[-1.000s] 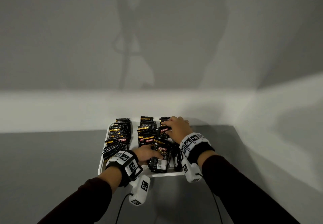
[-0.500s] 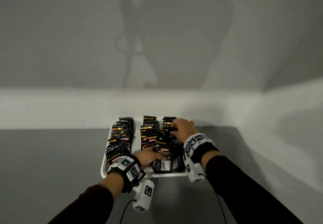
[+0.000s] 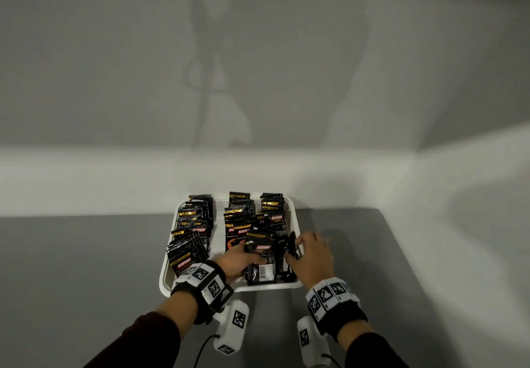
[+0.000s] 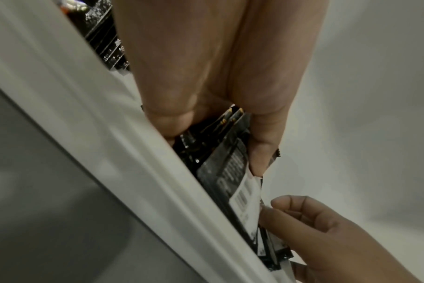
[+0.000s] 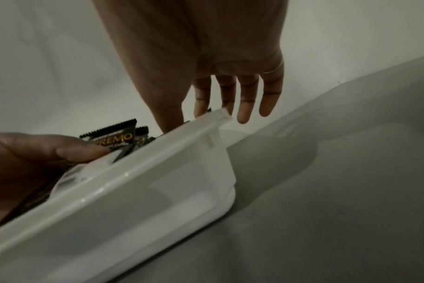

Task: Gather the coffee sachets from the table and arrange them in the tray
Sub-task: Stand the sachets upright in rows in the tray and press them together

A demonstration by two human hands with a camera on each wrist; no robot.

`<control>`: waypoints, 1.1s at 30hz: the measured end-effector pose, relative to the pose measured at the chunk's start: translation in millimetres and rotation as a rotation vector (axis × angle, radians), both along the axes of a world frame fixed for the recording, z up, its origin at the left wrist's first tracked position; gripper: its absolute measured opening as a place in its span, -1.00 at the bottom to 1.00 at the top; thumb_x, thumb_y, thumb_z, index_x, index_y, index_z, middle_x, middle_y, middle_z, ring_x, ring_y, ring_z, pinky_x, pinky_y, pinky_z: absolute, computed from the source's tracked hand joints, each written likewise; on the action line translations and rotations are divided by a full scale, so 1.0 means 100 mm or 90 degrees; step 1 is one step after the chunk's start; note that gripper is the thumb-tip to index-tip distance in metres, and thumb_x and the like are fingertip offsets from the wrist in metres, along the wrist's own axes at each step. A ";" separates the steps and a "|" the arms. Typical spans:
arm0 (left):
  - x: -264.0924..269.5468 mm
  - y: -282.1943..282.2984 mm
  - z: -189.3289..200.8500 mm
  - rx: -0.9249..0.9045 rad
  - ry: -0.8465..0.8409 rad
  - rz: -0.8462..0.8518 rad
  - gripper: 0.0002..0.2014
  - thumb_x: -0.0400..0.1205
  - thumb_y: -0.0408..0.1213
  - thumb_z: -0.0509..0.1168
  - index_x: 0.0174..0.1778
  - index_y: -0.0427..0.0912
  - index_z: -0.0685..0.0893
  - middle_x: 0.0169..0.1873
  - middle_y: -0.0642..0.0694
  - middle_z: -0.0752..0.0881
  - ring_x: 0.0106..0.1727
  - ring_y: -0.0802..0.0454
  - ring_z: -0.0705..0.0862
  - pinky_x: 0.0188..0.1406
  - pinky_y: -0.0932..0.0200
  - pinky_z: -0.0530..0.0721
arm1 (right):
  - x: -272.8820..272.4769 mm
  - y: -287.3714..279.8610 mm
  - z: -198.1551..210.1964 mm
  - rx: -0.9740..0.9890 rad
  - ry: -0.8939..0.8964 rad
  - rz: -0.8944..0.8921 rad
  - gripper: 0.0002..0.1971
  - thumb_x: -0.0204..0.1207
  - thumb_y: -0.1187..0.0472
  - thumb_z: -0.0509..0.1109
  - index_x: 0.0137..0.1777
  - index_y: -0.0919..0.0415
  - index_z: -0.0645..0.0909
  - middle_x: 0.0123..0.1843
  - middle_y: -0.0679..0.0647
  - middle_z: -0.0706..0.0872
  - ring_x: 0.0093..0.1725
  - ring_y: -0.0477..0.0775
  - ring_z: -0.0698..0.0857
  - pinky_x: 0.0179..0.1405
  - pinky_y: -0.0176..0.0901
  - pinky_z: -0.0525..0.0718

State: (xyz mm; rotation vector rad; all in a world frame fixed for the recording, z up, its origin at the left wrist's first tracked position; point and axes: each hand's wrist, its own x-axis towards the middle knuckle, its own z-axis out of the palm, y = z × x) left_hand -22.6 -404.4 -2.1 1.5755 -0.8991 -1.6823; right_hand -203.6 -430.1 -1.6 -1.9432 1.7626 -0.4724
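So the grey worktop (image 3: pixel 71 267) is smooth and matte, with open room on the far left and again off to the right of the tray. The white plastic tray (image 3: pixel 166 275) sits up against the pale wall (image 3: pixel 258 66), rounded corners, glossy raised rim, so there's no room behind it at all.

Inside it the coffee sachets (image 3: pixel 190 241) are black foil packs with gold bands, red Kopiko labels and zigzag-cut top edges. The left row stands on edge, leaning and packed tight. The middle row is similar, and there's a strip of bare white tray floor between those two rows.

The left hand (image 3: pixel 239 261) is down in the near middle of the tray, thumb and curled fingers pinching a small bunch of sachets (image 3: pixel 261 255). The front one shows a white barcode panel near its bottom edge, right against the near rim.

Just right of that, the right hand (image 3: pixel 311 255) comes in over the tray's near right corner. Its fingers are straight and slightly spread, tips touching the loose upright sachets there. The outer fingers hang over the rim. Thin ring on one finger. Both wrists wear black bands with white tag blocks (image 3: pixel 208 280), cables trailing off the near edge.
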 end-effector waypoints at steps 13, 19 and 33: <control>0.32 0.11 -0.05 -0.110 -0.161 0.062 -0.38 0.47 -0.54 0.42 0.41 -0.25 0.32 0.17 -0.15 0.64 0.16 0.02 0.62 -0.03 0.36 0.58 | 0.03 -0.04 -0.11 -0.020 0.005 0.026 -0.73 0.39 0.08 0.45 0.04 0.01 0.47 0.12 -0.07 0.49 0.10 -0.01 0.54 0.15 -0.04 0.57; 0.28 0.09 -0.15 -0.165 -0.381 0.056 -0.38 0.39 -0.41 0.50 0.35 -0.32 0.44 0.25 -0.26 0.57 0.37 -0.17 0.48 0.40 -0.10 0.46 | 0.03 -0.02 -0.13 -0.026 0.008 0.020 -0.74 0.41 0.08 0.43 0.07 0.02 0.50 0.13 -0.06 0.50 0.12 0.01 0.55 0.13 -0.08 0.54; 0.27 0.11 -0.06 -0.047 -0.086 0.111 0.00 0.42 -0.68 0.36 0.60 -0.14 -0.14 0.13 -0.14 0.60 0.26 -0.16 0.59 0.21 0.03 0.60 | 0.03 -0.01 -0.12 -0.030 0.012 0.017 -0.73 0.43 0.06 0.42 0.10 0.02 0.52 0.16 -0.05 0.52 0.16 0.01 0.51 0.18 -0.05 0.53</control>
